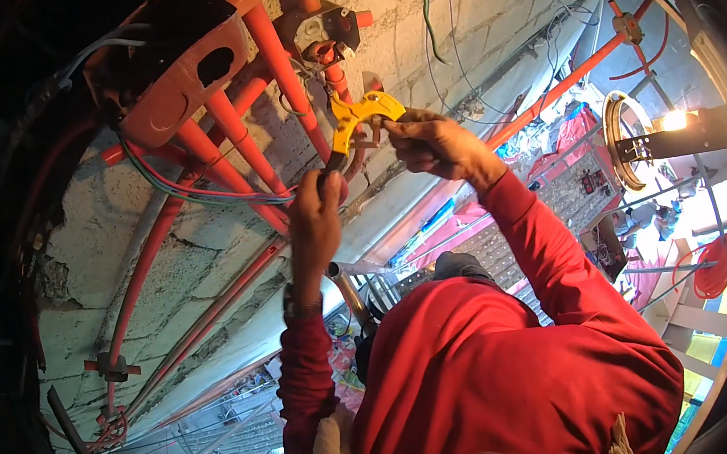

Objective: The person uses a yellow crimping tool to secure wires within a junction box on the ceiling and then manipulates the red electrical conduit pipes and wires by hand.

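My left hand (313,224) is closed round the dark lower handle of a yellow plier-like hand tool (354,113), held up in front of the wall. The tool's curved yellow end reaches to my right hand (442,148), whose fingers pinch together right beside it. What lies between those fingertips is too small to make out. Behind the tool, orange-red conduit pipes (286,79) run up the block wall. Just above it is an open junction box (325,34) with wires showing.
A larger reddish metal box (176,78) sits at the upper left, with green, pink and blue wires (189,191) hanging under it. A bright work lamp (674,122) shines at the right. Below are perforated scaffold planks (549,204) and a coil of orange tubing (714,268).
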### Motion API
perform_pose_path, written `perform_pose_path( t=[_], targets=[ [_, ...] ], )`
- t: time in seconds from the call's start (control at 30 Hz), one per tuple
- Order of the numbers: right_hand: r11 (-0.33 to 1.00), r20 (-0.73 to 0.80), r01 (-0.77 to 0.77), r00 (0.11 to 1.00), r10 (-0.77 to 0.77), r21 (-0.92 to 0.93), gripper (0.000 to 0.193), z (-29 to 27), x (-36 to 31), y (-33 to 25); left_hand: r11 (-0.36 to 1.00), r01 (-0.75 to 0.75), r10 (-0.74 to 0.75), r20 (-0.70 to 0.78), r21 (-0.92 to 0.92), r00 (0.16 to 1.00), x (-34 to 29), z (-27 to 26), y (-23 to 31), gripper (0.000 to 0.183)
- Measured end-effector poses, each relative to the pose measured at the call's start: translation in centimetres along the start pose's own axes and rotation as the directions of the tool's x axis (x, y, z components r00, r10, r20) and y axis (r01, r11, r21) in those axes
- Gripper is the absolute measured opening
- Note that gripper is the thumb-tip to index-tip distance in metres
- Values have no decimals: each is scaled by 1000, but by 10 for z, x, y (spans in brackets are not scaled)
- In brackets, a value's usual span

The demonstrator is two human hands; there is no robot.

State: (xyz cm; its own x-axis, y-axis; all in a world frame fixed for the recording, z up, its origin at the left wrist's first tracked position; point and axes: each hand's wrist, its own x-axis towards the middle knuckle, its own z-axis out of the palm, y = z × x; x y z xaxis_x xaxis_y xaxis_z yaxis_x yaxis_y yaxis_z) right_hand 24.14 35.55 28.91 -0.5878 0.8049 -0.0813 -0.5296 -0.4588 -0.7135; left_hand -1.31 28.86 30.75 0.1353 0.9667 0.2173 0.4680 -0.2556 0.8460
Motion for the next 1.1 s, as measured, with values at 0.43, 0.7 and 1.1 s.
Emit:
perform_pose_path(
  t=[0.43,0.7,1.1],
  targets=[
    [893,96,-62,995,21,445,52,38,45,30,992,-11,-21,-249,-125,968,2,41,9,37],
    [922,111,-59,994,18,382,35,35,70,23,999,13,-20,-226,-32,974,5,50,5,37],
    [965,216,-110,975,58,237,52,42,63,1,883,160,-226,-101,-441,969,-9,39,-2,32]
  ],
)
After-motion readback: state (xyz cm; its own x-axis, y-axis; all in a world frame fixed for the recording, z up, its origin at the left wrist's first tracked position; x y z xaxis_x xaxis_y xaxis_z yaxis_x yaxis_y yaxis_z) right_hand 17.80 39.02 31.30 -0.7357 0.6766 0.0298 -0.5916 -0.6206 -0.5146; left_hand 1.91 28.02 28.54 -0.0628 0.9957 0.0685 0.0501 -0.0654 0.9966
